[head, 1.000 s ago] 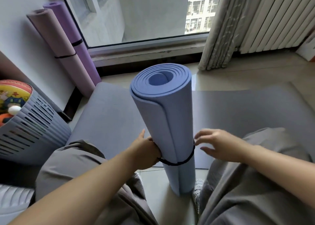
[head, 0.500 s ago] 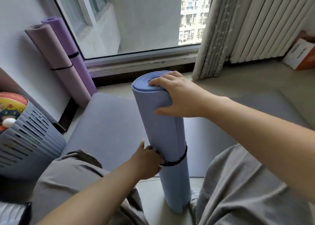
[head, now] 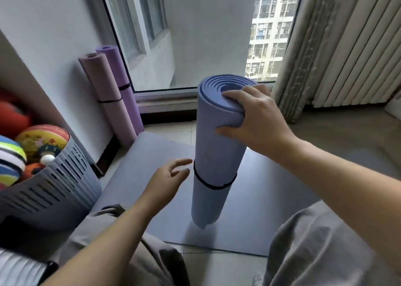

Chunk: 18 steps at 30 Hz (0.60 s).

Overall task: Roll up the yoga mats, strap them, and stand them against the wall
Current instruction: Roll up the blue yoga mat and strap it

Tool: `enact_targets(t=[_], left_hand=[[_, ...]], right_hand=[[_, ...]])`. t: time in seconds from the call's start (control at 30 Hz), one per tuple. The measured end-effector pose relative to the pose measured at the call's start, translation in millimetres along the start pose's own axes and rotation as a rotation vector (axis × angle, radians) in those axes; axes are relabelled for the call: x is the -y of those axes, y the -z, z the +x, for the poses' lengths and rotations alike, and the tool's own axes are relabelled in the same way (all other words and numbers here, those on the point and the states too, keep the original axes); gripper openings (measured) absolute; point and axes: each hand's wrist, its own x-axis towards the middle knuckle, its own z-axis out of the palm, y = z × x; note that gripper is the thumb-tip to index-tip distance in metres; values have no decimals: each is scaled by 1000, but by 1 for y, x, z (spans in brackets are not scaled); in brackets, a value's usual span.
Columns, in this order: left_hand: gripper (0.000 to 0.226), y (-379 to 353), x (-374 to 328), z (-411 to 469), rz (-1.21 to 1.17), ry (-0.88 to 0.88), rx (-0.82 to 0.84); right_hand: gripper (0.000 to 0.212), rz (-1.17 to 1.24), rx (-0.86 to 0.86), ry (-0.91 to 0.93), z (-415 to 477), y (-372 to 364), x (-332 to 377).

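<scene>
- The blue rolled mat [head: 217, 155] is being held upright at the centre of the view. Its lower end is over the flat grey mat [head: 271, 210], and whether that end is touching it cannot be told.
- The roll's top rim is being gripped by the right hand [head: 256, 121], with fingers curled over the spiral end and the thumb pressed against the side.
- The left hand [head: 167, 177] is being held spread and empty at 9 o'clock of the roll, just beside the black strap [head: 208, 185] and apart from it.
- The roll is being cinched by that strap below its middle, so strapping is being judged done; only the standing is left.
- The pink mat [head: 108, 99] and the purple mat [head: 121, 75], both strapped, are being leaned on the wall [head: 54, 36] at 10 o'clock of the roll.
- The foam is being judged light, soft and grippy, yet prone to telescoping. A hold around the body near the strap is being advised, rather than on the rim alone.
</scene>
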Motion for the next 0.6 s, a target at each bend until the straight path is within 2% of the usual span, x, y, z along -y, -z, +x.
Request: enact_targets(t=[0.07, 0.13, 0.2, 0.3, 0.37, 0.47, 0.5, 0.6], left_hand=[[26, 15, -23, -3, -280, 142, 16], [54, 25, -41, -6, -473, 227, 46], [66, 34, -55, -5, -541, 212, 42], [72, 46, -66, 3, -583, 177, -37], [77, 58, -64, 10, -604, 137, -75], [101, 78, -56, 13, -618, 145, -103], [96, 85, -52, 14, -613, 164, -143], [57, 108, -43, 19, -657, 192, -254]], right_hand=[[70, 23, -85, 28, 4, -21, 10], [66, 47, -162, 42, 10, -43, 20], [63, 72, -224, 68, 17, -64, 36], [58, 139, -251, 75, 25, -89, 62], [58, 185, -228, 64, 31, -99, 75], [54, 147, -177, 186, 36, -113, 91], [52, 133, -155, 237, 36, -116, 96], [52, 75, -19, 393, 36, -124, 105]])
